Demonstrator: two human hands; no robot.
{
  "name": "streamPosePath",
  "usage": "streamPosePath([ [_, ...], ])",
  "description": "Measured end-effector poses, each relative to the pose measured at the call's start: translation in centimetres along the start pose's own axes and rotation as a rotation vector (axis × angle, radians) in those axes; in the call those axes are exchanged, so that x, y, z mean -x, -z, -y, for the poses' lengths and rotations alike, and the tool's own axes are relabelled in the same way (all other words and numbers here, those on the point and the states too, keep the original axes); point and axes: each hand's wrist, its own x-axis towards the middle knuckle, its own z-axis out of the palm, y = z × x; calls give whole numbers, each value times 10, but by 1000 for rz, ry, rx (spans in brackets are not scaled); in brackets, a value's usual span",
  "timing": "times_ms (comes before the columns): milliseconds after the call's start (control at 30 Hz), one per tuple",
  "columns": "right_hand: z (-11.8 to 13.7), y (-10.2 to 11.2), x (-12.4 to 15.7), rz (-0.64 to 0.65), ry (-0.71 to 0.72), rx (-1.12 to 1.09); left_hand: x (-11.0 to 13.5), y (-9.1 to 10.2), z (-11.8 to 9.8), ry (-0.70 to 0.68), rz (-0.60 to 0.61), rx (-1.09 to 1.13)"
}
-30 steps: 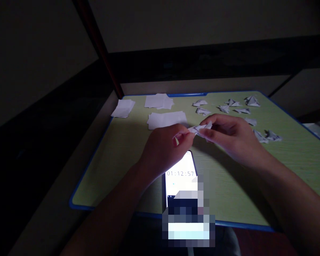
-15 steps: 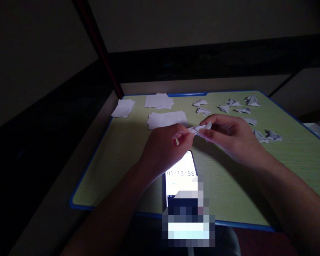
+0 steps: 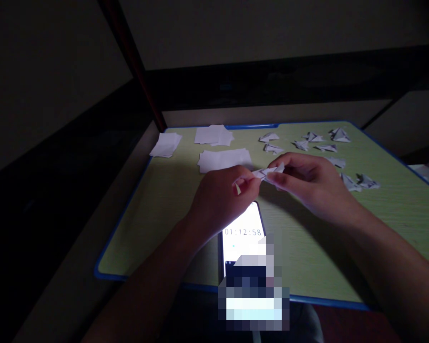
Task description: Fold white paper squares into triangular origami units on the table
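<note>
A small folded piece of white paper (image 3: 268, 172) is pinched between both hands, above the middle of the table. My left hand (image 3: 224, 194) grips its left end between thumb and fingers, and a bit of paper shows inside the curl of the fingers. On the other end, my right hand (image 3: 309, 183) has its thumb in front and its fingers behind. Part of the folded paper is hidden by the fingertips. Below my left hand lies a lit phone (image 3: 242, 224) whose screen reads 01:12:58.
The light-green table (image 3: 157, 214) has a blue edge. Paper stacks lie at the back left (image 3: 165, 144), at the back (image 3: 213, 135) and nearer the middle (image 3: 223, 159). Several folded paper pieces (image 3: 339, 134) are spread over the right side. Dark walls stand behind and left.
</note>
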Motion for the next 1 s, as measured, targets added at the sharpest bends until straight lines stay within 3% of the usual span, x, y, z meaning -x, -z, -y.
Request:
streamPosePath([
  [1000, 4, -1, 0, -19, -1, 34, -1, 1, -2, 87, 38, -5],
])
